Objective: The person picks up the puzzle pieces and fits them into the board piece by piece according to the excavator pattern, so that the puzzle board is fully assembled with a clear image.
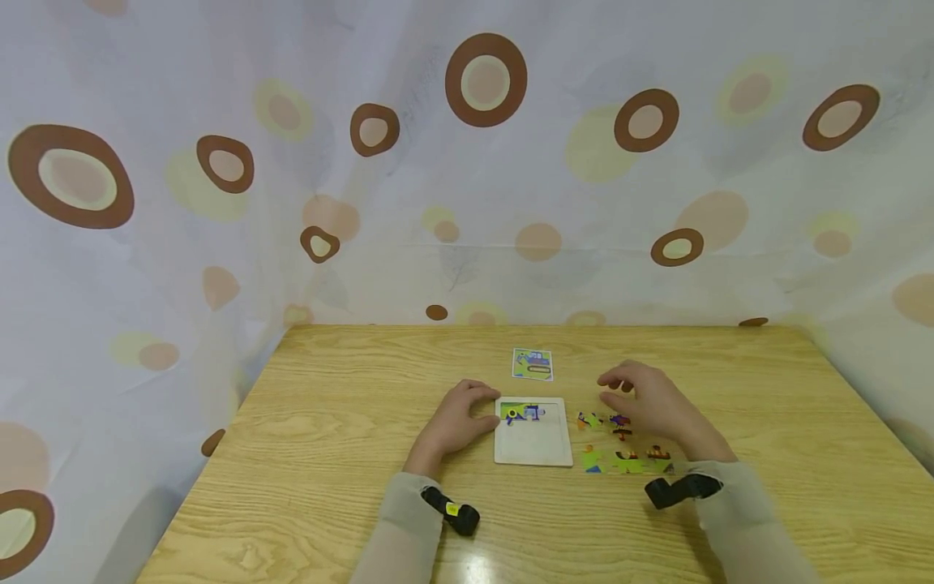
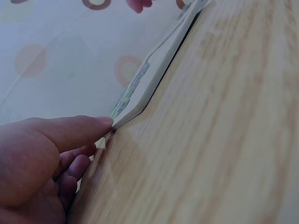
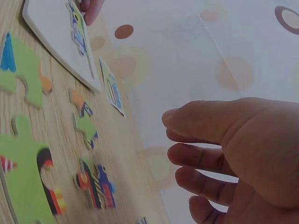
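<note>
A white puzzle tray (image 1: 536,446) lies flat on the table, with joined puzzle pieces (image 1: 522,412) along its upper inner edge. My left hand (image 1: 460,419) rests at the tray's left side; its thumb and a finger touch the rim. In the left wrist view the left thumb (image 2: 84,130) is stretched out against the tray's corner. My right hand (image 1: 652,401) hovers right of the tray, above loose puzzle pieces (image 3: 84,119), fingers loosely bent, nothing between them. More loose pieces, green with coloured parts, lie below it, including one at the lower left of the right wrist view (image 3: 28,172).
Behind the tray lies a small picture card (image 1: 533,364) showing a digger-like vehicle. The wooden table (image 1: 350,422) meets a patterned cloth (image 1: 394,268) at its back and sides. A dark device (image 1: 682,489) is strapped to each wrist.
</note>
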Motion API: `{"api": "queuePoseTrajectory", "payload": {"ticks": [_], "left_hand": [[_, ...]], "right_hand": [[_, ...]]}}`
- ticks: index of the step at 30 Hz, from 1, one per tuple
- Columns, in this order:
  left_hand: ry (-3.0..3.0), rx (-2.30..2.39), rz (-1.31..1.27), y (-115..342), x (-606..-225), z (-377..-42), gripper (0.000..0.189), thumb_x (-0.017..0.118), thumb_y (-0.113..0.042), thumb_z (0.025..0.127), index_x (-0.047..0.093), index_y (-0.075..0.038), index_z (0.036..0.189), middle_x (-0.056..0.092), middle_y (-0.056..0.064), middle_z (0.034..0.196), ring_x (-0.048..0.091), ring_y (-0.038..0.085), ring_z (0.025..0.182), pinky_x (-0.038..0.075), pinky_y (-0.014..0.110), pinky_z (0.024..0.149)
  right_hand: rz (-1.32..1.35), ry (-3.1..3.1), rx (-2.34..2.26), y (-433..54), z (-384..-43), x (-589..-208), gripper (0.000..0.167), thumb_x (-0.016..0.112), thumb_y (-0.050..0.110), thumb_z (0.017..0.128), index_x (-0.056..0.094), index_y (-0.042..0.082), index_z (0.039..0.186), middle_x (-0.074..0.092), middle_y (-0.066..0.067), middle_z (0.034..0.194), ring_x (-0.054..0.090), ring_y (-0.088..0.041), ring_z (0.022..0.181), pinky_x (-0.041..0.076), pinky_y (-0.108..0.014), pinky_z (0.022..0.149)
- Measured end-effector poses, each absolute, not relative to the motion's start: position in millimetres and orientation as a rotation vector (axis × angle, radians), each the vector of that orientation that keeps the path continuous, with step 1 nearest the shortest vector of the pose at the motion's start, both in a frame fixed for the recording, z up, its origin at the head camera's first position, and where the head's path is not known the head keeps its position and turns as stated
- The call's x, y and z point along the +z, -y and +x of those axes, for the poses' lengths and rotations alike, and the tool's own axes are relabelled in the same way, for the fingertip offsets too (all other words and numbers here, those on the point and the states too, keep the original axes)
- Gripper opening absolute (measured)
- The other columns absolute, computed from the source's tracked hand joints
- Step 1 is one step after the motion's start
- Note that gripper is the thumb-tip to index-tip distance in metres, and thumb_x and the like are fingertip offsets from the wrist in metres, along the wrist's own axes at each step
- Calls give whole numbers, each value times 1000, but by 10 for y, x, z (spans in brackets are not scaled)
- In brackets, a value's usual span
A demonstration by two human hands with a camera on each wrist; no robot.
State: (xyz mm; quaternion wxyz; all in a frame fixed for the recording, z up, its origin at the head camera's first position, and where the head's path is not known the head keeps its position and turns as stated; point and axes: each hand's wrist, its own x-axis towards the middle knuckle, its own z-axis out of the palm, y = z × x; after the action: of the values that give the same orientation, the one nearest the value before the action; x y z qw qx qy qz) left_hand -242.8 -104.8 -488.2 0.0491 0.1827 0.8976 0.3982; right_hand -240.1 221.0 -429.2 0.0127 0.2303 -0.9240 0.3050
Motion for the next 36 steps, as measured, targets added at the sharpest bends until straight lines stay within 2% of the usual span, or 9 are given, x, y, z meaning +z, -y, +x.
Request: {"api": "queuePoseTrajectory", "payload": {"ticks": [8,22,36], "left_hand": [[-2726,1225,556,1046,-4877,-2423,38,70,-19,94,64,-10,130,51,6,134,45,28,128,36,45,108],[-2732,1214,560,1031,-4853,-2416,39,69,-19,94,63,-11,132,51,7,135,45,28,129,36,44,109],[-2741,1205,565,1048,-4883,-2421,39,69,-20,94,63,-10,131,51,7,136,44,29,129,36,46,109]], "right_hand": [[692,2877,895,-2399,-2396,-4256,26,67,12,95,67,-3,116,64,-17,110,58,-28,91,51,-42,72],[554,2913,888,-2653,-2452,-4386,32,67,13,94,65,-4,121,60,-21,114,55,-35,96,51,-45,71],[470,2968,957,-2744,-2519,-4569,37,65,14,95,62,-6,126,56,-26,119,53,-44,105,52,-54,78]]}}
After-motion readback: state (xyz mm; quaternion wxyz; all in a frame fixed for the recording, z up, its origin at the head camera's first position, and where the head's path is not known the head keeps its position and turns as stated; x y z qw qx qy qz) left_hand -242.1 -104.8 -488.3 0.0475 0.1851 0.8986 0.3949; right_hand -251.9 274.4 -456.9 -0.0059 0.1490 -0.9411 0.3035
